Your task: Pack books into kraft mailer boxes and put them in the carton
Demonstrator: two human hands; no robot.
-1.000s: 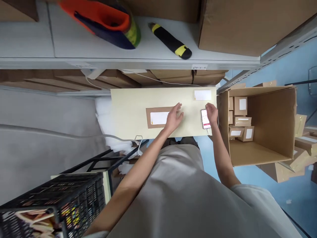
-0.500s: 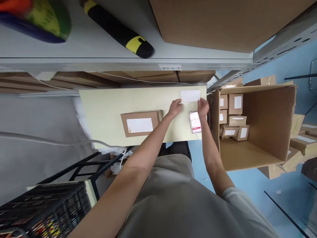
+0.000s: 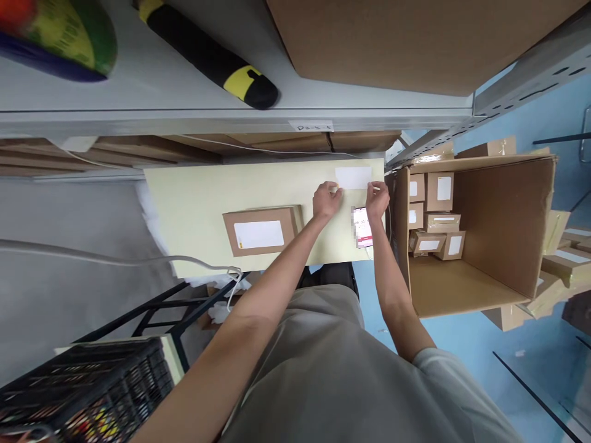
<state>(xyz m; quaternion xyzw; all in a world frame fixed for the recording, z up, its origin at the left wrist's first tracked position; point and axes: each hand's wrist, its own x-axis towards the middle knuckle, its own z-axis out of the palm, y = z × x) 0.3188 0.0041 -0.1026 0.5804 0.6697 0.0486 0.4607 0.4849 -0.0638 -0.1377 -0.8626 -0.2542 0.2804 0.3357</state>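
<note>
A blank-looking white label (image 3: 353, 178) is at the far right of the pale table (image 3: 198, 191). My left hand (image 3: 327, 200) pinches its near left corner, where a small yellow mark shows. At the near right corner, the fingertips of my right hand (image 3: 378, 198) are closed on the label's edge. Just below my right hand lies a phone (image 3: 363, 226) with a lit screen, a white cable running from its lower end. Left of my left forearm sits a brown cardboard box (image 3: 258, 231) with a white label on its face.
To the right stands a large open carton (image 3: 501, 221) holding several small labelled boxes (image 3: 438, 191). A grey metal shelf (image 3: 184, 120) crosses above the table, bearing a black-and-yellow handled tool (image 3: 207, 52) and a large box (image 3: 415, 43). A black crate (image 3: 92, 387) is at lower left.
Both hands stay at the label's corners, with the left fingers curled slightly more against it. The view has shifted a little; the cardboard box and phone have not moved on the table.
</note>
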